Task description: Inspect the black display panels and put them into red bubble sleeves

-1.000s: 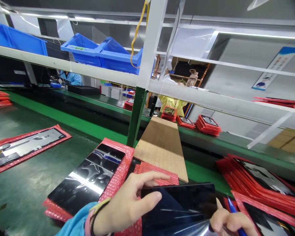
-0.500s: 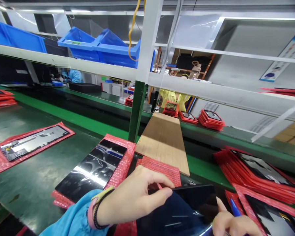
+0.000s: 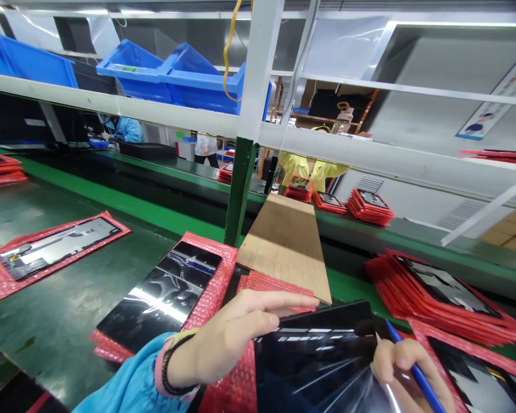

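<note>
A glossy black screen panel [image 3: 301,358] is in front of me, its upper edge tilted. My left hand [image 3: 230,332] is open along its upper left edge, fingers stretched out and pressed flat together, thumb near the edge. My right hand [image 3: 406,367] is closed at the panel's right side. A blue pen [image 3: 423,381] lies through its fingers, and the fingertips pinch a clear film [image 3: 352,381] whose creases fan out from them. Under and beside the panel are red bubble-wrap sleeves [image 3: 230,381].
Another black panel [image 3: 163,292] on red wrap lies left. A silver-backed panel [image 3: 60,246] lies farther left. Right stands a stack of red-wrapped panels [image 3: 447,292]. Ahead, a wooden board [image 3: 284,241] bridges to the far bench, beside a post [image 3: 239,189]. Blue bins [image 3: 202,86] sit above; people work beyond.
My left hand's fingers have straightened from a curled grasp. My right hand has moved up and left, turning the pen into fuller view. Creases now spread across the film on the panel.
</note>
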A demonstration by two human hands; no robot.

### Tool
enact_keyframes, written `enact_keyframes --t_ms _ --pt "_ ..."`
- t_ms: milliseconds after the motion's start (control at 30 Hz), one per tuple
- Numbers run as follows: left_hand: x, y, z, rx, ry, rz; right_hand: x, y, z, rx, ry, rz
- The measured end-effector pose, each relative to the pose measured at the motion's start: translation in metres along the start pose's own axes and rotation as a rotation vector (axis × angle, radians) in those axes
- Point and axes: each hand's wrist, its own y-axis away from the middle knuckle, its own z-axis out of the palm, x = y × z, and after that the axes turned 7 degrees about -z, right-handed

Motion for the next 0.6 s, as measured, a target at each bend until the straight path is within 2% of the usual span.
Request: enact_keyframes --t_ms 100,167,267,433,500,600 --pt "-0.008 -0.004 0.0 -0.002 -0.008 -0.05 0.007 -0.001 0.0 0.125 -0.065 0.162" --pt "-0.011 -0.009 0.002 0.035 0.042 -0.086 0.01 0.0 -0.002 0.181 -0.096 0.264" --pt "-0.013 -0.016 0.006 0.106 0.169 -0.062 0.014 0.0 -0.006 0.261 -0.179 0.466" --pt "-0.015 -0.028 0.006 0.168 0.23 -0.143 0.026 -0.007 -0.007 0.612 -0.252 0.81" --pt "-0.018 -0.031 0.003 0.173 0.241 -0.144 0.03 -0.01 -0.006 0.671 -0.26 0.869" --pt "-0.022 -0.035 0.0 0.181 0.273 -0.132 0.033 -0.013 -0.004 0.659 -0.28 0.887"
